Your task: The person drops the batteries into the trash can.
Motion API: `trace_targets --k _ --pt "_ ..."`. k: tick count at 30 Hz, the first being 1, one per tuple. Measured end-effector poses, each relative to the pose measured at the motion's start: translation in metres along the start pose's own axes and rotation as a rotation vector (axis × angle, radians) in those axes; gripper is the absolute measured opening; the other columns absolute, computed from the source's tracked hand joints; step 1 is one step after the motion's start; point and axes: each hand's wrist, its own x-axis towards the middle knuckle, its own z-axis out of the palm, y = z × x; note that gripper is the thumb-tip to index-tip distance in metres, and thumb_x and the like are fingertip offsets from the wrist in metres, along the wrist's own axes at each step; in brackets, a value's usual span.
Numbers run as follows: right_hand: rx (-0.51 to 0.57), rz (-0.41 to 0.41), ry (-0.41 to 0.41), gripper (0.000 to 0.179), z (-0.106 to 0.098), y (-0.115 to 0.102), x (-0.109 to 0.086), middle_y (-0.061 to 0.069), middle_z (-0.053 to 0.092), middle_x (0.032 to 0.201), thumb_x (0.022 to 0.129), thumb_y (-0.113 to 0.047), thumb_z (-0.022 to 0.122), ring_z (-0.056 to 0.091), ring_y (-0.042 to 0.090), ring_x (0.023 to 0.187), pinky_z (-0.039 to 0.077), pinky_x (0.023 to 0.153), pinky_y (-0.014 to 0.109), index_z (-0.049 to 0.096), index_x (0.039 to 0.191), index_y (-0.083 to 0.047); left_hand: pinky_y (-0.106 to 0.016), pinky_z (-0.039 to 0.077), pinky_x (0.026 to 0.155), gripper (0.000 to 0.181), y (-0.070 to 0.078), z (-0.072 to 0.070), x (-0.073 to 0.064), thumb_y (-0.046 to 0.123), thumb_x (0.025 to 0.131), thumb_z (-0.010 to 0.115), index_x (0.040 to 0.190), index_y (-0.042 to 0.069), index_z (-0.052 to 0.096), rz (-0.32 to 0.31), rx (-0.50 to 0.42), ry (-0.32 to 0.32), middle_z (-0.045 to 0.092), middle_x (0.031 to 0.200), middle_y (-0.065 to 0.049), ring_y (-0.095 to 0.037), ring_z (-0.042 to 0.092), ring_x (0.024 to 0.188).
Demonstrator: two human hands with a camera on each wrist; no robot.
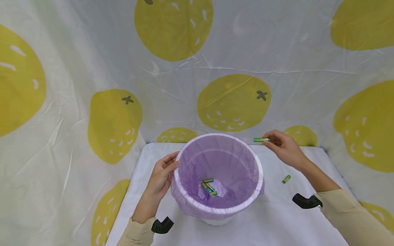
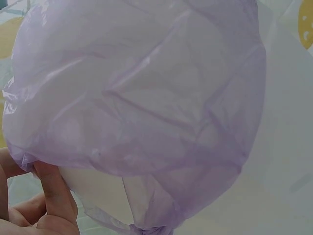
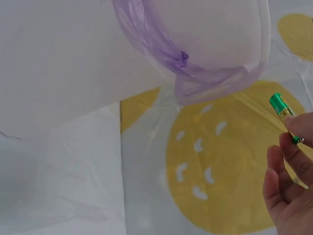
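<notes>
A white bin (image 1: 215, 221) lined with a thin purple bag (image 1: 221, 160) stands on the white table, its mouth facing up toward the head camera. Several green batteries (image 1: 209, 186) lie at its bottom. My left hand (image 1: 160, 174) grips the bin's left rim, thumb on the bag's edge and fingers outside; in the left wrist view those fingers (image 2: 56, 196) are under the bag's overhang. Beside the bin's upper right, my right hand (image 1: 286, 148) pinches a green-and-gold battery (image 1: 261, 139) between thumb and fingers, raised above the table. The right wrist view shows this battery (image 3: 282, 111) sticking out past the thumb.
Another green battery (image 1: 286, 179) lies on the white table (image 1: 277, 218), right of the bin. A white curtain (image 1: 172, 106) printed with yellow fruit hangs behind the table and along its sides. Each sleeve has a black wrist device (image 1: 162, 225) near it.
</notes>
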Motion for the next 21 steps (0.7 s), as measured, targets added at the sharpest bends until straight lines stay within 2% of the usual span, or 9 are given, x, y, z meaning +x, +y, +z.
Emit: trace_targets --k 4,9,14,21 --pt "0.0 -0.03 -0.021 0.019 0.002 -0.009 0.009 0.009 0.068 0.097 0.098 -0.002 0.07 0.06 0.016 0.076 0.048 0.063 0.023 0.067 0.117 -0.005 -0.024 0.055 0.086 0.046 0.0 0.0 0.001 -0.01 0.099 0.056 0.143 -0.018 0.044 0.003 0.001 -0.003 0.062 0.116 -0.013 -0.018 0.063 0.102" --pt "0.001 -0.084 -0.028 0.02 0.008 -0.022 0.02 0.007 0.069 0.1 0.097 0.0 0.07 0.063 0.011 0.085 0.051 0.072 0.017 0.068 0.117 -0.003 -0.024 0.055 0.085 0.046 0.001 -0.001 0.0 -0.009 0.099 0.057 0.142 -0.018 0.045 0.008 0.004 0.001 0.062 0.116 -0.014 -0.018 0.064 0.101" --pt "0.032 -0.136 -0.063 0.019 0.017 -0.035 0.029 0.007 0.07 0.101 0.096 0.002 0.071 0.065 0.012 0.088 0.052 0.077 0.016 0.069 0.114 -0.002 -0.024 0.055 0.084 0.046 0.001 -0.001 0.0 -0.009 0.099 0.057 0.143 -0.017 0.045 -0.007 0.001 0.002 0.062 0.115 -0.012 -0.018 0.063 0.1" --pt "0.045 -0.175 -0.129 0.017 0.026 -0.05 0.042 0.004 0.071 0.1 0.096 0.0 0.071 0.065 0.016 0.089 0.053 0.076 0.021 0.07 0.113 -0.003 -0.024 0.055 0.084 0.047 0.001 -0.001 0.0 -0.008 0.099 0.058 0.143 -0.017 0.045 -0.006 -0.004 0.004 0.062 0.115 -0.014 -0.019 0.064 0.101"
